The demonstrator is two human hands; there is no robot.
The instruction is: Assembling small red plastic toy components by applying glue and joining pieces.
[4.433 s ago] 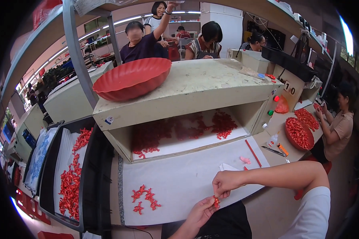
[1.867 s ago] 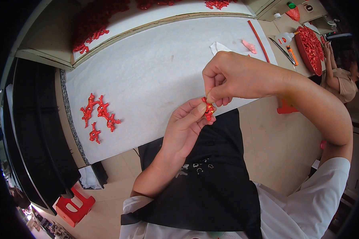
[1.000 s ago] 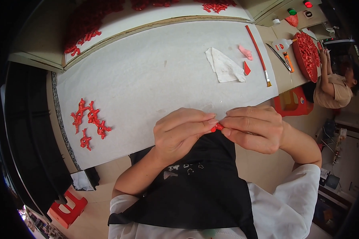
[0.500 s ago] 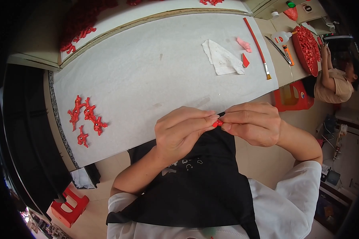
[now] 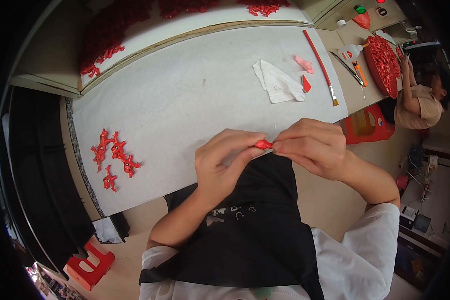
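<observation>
Red piece: a small red piece (image 5: 263, 144) sat pinched between both hands at the near edge of the white sheet, just above the black apron
Left hand: the left hand (image 5: 224, 162) had its fingers curled together, thumb and forefinger clamped on the left end of the red piece
Right hand: the right hand (image 5: 312, 148) met it from the right, its fingertips closed on the other end of the same piece, the remaining fingers folded in
White sheet: a white sheet (image 5: 185, 95) covered the work surface from left to right, its near edge running under the hands
Red coral-like pieces: a small cluster of red branched pieces (image 5: 113, 156) lay on the left part of the sheet, well apart from the hands
Crumpled tissue: a white tissue (image 5: 276, 82) lay on the far right of the sheet, with a pink scrap (image 5: 304, 63) and a small red chip (image 5: 306, 84) just beside it
Brush: a long red-handled brush (image 5: 320, 66) lay along the right edge of the sheet
Far shelf: more red pieces (image 5: 110, 37) were heaped on the far surface beyond the sheet
Right side: a round red tray (image 5: 380, 65) stood far right, near another person (image 5: 422, 97)
Near left: a red stool (image 5: 89, 264) stood on the floor
</observation>
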